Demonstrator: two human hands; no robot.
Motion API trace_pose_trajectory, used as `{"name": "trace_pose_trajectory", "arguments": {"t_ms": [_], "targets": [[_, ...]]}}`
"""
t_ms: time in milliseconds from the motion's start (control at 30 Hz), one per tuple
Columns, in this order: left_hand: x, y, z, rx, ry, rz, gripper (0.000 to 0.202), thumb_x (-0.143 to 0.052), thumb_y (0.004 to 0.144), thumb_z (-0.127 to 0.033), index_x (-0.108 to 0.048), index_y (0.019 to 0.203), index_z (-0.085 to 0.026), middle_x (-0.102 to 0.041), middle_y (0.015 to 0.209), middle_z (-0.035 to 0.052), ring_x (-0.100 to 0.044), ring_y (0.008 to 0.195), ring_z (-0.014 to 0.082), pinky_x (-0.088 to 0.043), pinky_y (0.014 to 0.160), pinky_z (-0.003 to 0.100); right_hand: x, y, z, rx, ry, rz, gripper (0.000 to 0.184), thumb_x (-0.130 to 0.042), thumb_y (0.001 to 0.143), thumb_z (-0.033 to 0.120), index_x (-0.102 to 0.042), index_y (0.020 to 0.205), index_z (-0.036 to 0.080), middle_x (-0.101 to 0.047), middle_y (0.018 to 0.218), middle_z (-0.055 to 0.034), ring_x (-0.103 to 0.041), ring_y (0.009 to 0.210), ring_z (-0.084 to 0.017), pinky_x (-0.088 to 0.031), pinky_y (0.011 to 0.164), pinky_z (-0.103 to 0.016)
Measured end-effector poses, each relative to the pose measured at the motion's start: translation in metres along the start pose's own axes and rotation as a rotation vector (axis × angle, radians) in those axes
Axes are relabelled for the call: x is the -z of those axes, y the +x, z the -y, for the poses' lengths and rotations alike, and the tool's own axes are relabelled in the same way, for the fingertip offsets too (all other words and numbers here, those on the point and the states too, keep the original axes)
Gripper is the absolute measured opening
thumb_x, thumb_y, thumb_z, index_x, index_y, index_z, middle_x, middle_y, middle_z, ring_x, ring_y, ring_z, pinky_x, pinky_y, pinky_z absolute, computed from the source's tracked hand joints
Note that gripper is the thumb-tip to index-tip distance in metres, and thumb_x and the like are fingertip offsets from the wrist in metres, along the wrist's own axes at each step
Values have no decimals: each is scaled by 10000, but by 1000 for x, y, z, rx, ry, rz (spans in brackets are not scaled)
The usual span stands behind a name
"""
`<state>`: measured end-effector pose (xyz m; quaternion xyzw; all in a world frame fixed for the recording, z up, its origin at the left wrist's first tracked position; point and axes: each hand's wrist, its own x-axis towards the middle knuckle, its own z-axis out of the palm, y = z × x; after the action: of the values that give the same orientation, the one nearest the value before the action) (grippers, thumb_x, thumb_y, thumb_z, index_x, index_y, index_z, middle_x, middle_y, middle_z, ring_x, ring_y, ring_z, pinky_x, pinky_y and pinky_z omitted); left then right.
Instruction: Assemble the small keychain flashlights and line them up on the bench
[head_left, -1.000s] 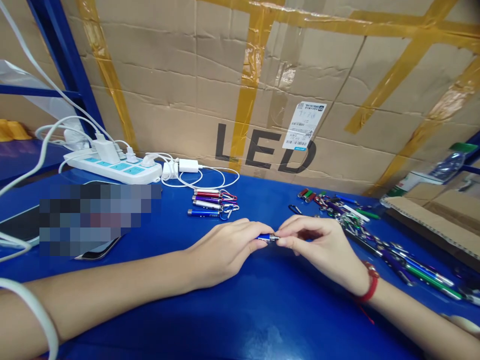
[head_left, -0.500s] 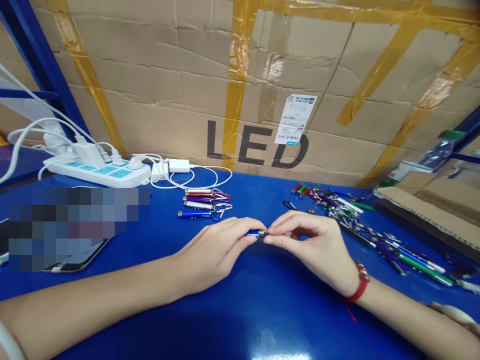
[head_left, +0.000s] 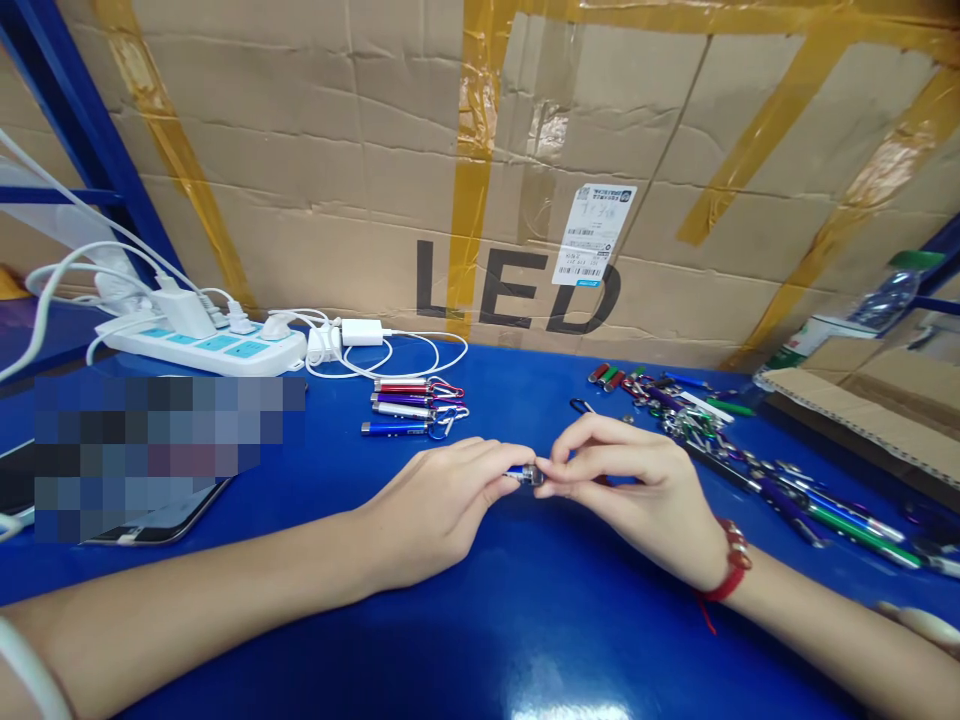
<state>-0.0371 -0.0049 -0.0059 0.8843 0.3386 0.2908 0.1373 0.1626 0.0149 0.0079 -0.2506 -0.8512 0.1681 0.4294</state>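
My left hand (head_left: 442,505) is closed round a small blue penlight (head_left: 527,474), with most of its barrel hidden inside the fingers. Only a short blue and silver end sticks out past the thumb and forefinger. At that silver end, the fingertips of my right hand (head_left: 645,490) are pinched together and touch it; whether a separate small part sits between them I cannot make out. Beyond my left hand lie several finished-looking keychain penlights in a row, among them a blue penlight (head_left: 395,429) and a white penlight (head_left: 401,410), with carabiner clips at their right ends.
Penlight parts and clips (head_left: 694,420) are heaped at the right, with a green tube (head_left: 862,535) nearer me. A cardboard tray (head_left: 862,420) stands beyond them. Left are a power strip (head_left: 217,350), white cables and a partly blurred tablet-like device (head_left: 180,520). A large carton (head_left: 337,180) walls the back.
The right fingers have shifted on the silver end, and the forefinger is now raised and bent more. More of that end shows. The whole view has moved slightly.
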Motion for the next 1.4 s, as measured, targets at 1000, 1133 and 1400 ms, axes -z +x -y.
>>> {"name": "trace_pose_trajectory", "arguments": {"t_ms": [1000,1133,1400], "targets": [[-1,0,4,-98,104,-60,153,-394,902,-139,-540,858,-160,-604,767,24,-515,682,149,-413,618,230,-10,4,0,-580,316,150,249,-699,638,309,-554,518,145,-498,579,29,-453,539,-74,-396,524,-214],[-1,0,4,-78,85,-61,171,-399,906,-153,-560,962,-170,-625,832,23,-533,730,151,-432,659,235,-10,5,3,-652,384,154,273,-729,604,337,-556,533,138,-476,570,40,-403,521,-58,-350,501,-202],[1,-1,3,-43,37,-32,305,-405,905,-136,-549,1157,-230,-651,902,16,-549,792,157,-455,722,251,-8,7,2,-741,463,184,323,-724,621,364,-513,522,140,-431,464,71,-315,408,-20,-219,398,-177]]}}
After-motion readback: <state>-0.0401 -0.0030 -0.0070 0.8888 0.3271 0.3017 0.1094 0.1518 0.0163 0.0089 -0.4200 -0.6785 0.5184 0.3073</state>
